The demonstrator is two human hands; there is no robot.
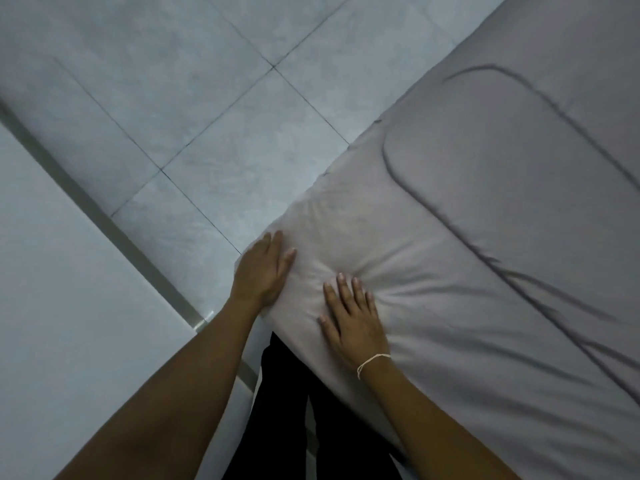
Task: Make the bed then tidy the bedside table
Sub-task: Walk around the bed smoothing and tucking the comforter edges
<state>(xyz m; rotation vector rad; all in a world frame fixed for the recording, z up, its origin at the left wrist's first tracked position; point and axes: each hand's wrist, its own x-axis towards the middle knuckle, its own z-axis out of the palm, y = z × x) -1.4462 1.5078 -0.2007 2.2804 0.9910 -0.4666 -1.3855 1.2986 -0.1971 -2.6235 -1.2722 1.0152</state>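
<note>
Bed (485, 237) corner, draped in a grey quilt (433, 188) beside the tiled floor (194, 109), was pressed flat by the left hand (263, 271) at the edge and the right hand (353, 320) on top, fingers spread, apparently to smooth creases.

No text, label, brand or number can be read anywhere here (the grey quilt (450, 237) bears only stitched lines, and the tiled floor (173, 98) only grout lines).

Quilt (485, 237) over bed corner at right, tiled floor (173, 81) left, both hands on quilt corner
</note>
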